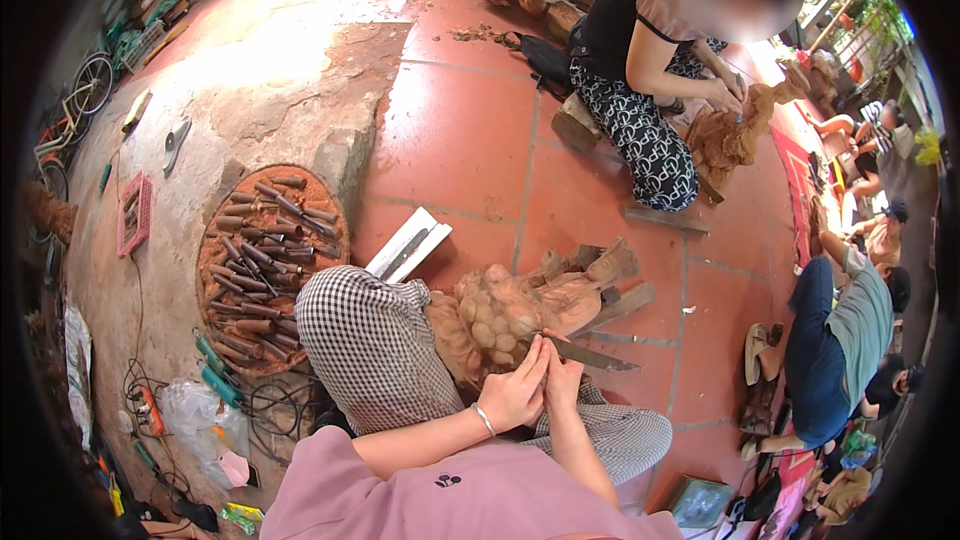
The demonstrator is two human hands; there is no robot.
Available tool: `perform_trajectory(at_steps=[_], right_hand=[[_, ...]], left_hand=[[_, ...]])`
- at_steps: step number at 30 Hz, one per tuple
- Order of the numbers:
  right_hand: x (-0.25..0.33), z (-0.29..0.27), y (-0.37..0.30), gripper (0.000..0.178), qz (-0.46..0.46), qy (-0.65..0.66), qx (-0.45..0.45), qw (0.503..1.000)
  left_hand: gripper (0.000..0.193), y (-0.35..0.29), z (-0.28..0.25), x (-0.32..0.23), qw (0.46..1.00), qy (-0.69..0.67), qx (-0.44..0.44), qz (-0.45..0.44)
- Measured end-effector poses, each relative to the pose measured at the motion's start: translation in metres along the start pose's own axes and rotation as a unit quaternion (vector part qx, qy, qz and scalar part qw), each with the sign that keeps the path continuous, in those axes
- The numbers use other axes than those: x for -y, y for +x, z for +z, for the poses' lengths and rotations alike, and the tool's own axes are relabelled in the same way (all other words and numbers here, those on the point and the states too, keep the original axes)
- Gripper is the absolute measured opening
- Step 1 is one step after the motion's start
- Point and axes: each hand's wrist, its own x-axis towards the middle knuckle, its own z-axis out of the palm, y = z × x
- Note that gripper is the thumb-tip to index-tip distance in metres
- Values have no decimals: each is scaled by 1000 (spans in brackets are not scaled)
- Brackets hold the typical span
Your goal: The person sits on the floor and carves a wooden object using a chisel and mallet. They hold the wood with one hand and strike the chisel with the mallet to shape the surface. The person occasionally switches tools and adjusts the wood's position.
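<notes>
Detail work on a wood carving. The carving (pixel 530 305), a reddish-brown piece with a cluster of rounded knobs, lies at the centre of the frame, low over the tiled floor (pixel 460 150) and just beyond the seated person's checked trousers (pixel 375 335). The left hand (pixel 512 395), with a bracelet (pixel 485 421) at its wrist, and the right hand (pixel 563 380) are together at the carving's near edge, fingers bent and fingertips almost meeting; what they are clamped on, if anything, cannot be told. A dark, flat, tapered strip (pixel 595 355) extends rightward from the fingertips; whether it is held or lies beneath is unclear. The step in hand appears to be shaping or cleaning that near edge. The next move would seem to call for a steady carving and short, controlled strokes clear of the knobs. Wooden-handled tools (pixel 255 255), left of centre, would allow a change of edge.
</notes>
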Motion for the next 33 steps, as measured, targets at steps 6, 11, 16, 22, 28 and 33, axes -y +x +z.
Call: perform_trajectory(at_steps=[6,11,16,22,28,33], right_hand=[[10,9,-11,23,-19,-23,-16,999],[-1,0,-1,25,-19,-19,4,1000],[2,-1,-4,23,-35,-42,0,999],[3,-3,1,20,-30,-61,0,998],[6,2,-3,20,-50,-78,-13,996],[-1,-3,5,20,-25,-47,9,999]], left_hand=[[61,3,0,-4,997,-42,-62,4],[61,2,2,-2,1000,-9,-24,-9],[63,1,4,-2,999,-38,-28,-10],[67,0,8,-1,999,-37,-21,-8],[75,3,1,-5,999,-37,-25,-19],[86,2,5,-5,998,-21,51,-40]])
